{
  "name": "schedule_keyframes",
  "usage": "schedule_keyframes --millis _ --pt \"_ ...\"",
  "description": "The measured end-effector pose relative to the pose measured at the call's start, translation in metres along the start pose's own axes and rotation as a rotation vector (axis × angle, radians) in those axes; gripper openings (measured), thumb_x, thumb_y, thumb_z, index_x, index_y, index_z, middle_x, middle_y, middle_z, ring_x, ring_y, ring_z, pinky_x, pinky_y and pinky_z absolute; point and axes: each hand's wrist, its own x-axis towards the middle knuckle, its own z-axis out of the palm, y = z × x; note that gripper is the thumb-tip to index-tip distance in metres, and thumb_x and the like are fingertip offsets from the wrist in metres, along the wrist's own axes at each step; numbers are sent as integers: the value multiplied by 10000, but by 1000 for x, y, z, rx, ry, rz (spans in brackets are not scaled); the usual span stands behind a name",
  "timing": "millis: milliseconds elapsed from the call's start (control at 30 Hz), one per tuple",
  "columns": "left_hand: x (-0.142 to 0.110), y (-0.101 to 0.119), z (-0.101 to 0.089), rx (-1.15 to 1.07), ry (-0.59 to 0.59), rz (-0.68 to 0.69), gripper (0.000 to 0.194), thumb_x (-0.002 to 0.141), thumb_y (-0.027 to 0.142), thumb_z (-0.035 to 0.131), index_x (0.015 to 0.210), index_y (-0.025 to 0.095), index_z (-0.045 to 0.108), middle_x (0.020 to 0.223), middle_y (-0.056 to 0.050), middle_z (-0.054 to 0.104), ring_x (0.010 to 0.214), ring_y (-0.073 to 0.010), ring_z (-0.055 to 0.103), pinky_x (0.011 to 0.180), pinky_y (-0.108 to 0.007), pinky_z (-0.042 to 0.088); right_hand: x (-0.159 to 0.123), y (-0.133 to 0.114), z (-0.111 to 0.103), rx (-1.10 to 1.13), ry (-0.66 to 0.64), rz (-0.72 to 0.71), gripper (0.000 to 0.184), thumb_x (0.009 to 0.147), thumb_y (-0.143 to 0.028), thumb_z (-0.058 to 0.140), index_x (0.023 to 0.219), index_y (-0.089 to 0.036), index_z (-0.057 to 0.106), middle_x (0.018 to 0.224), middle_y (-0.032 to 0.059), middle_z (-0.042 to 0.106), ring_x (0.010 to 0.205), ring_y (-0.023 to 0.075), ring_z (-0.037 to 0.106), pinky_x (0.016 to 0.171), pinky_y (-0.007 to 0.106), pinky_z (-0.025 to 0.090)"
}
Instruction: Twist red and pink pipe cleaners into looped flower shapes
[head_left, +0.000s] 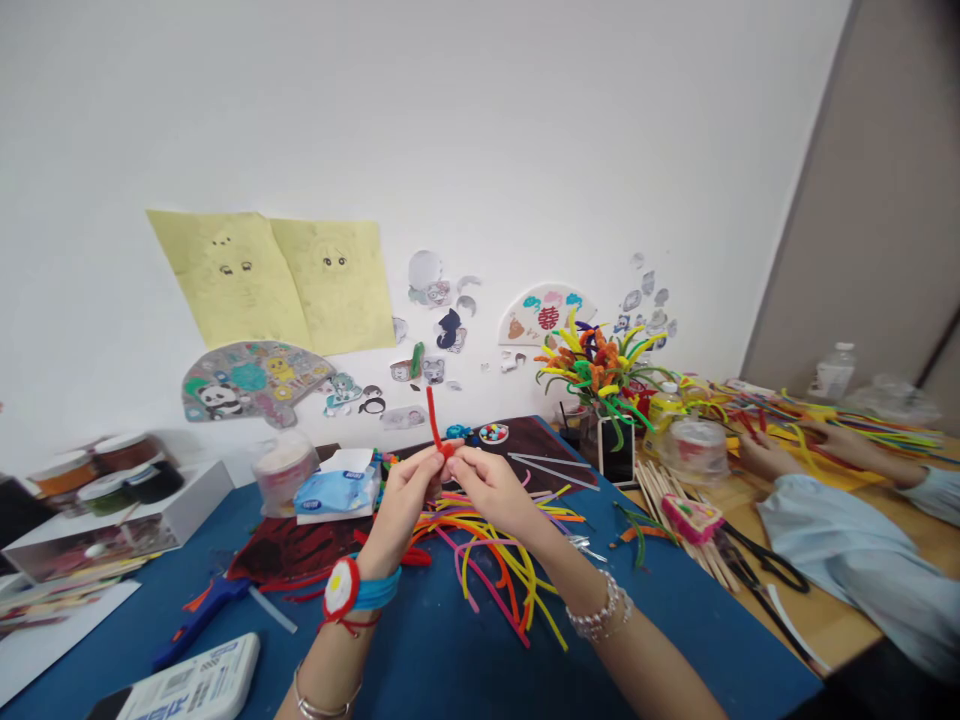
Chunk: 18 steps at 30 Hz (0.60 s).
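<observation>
A red pipe cleaner (pixel 433 415) stands up from between my fingertips, its lower end bent or coiled where I pinch it. My left hand (pixel 409 490) is closed on it from the left, thumb and fingertips together. From the right, my right hand (pixel 487 485) pinches the same piece, and the two hands touch at the fingertips. How the red piece is shaped inside the grip is partly hidden. Under and beyond my hands lies a loose heap of yellow, orange and pink pipe cleaners (pixel 517 560) on the blue table mat (pixel 420 650).
Left are a tissue pack (pixel 337 488), a blue glue gun (pixel 199 620), a white box (pixel 180 510) with jars on it. Right stand a pipe-cleaner bouquet (pixel 600 365), wooden sticks (pixel 667 500) and scissors (pixel 757 550). Another person's hands (pixel 769 458) work at the right.
</observation>
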Motion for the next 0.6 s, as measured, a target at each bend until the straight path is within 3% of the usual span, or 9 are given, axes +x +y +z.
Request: schedule_keyframes --millis 100,300,467,600 --pt "1 -3 0 15 35 18 329 745 355 533 962 127 628 556 40 357 491 -61 264 459 -201 214 2 1 -1 41 26 11 296 868 -366 337 802 -163 541 654 -10 463 582 102 395 534 213 322" --pt "4 -1 -9 -84 132 63 302 737 357 547 928 136 621 531 61 269 469 -53 242 449 -194 203 1 0 -11 57 -107 57 262 858 -358 369 844 -168 549 589 -38 389 505 82 325 464 201 260" --pt "1 -1 -4 -40 118 72 305 761 357 519 965 148 607 541 57 268 477 -60 247 455 -199 205 -2 -1 -11 -6 -21 27 258 863 -331 362 823 -174 562 608 -26 438 514 84 349 485 208 276" --pt "-2 -6 5 50 160 116 247 755 348 525 855 145 623 518 55 264 484 -70 249 465 -205 214 -2 2 -9 2 47 40 272 869 -338 340 834 -171 552 611 -22 442 507 84 350 476 208 277"
